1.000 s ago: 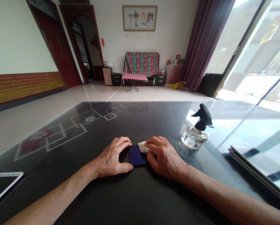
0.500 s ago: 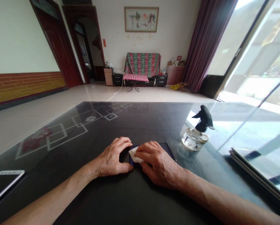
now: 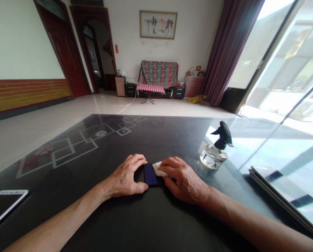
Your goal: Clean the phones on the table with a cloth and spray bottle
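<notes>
A flat dark phone (image 3: 150, 174) with a bluish sheen lies on the black table in front of me. My left hand (image 3: 127, 175) grips its left end, thumb at the near corner and fingertips at the far corner. In my right hand (image 3: 181, 177) is a crumpled white tissue (image 3: 159, 169), pressed onto the phone's surface. That hand and the tissue cover the phone's right part. To the right of my right hand stands a clear spray bottle (image 3: 213, 156) with a black trigger head.
A white-framed phone (image 3: 6, 204) lies at the table's left edge. On the right is a flat, glossy, dark-edged slab (image 3: 287, 196), reflecting window light. The black table (image 3: 114, 224) has a pattern of white squares. Beyond it stand a small checked-cloth table (image 3: 150, 88) and a covered seat-like shape (image 3: 158, 72).
My right hand has slid the tissue rightward across the phone, uncovering more of its left part. My left hand stays in place. The view has shifted slightly.
</notes>
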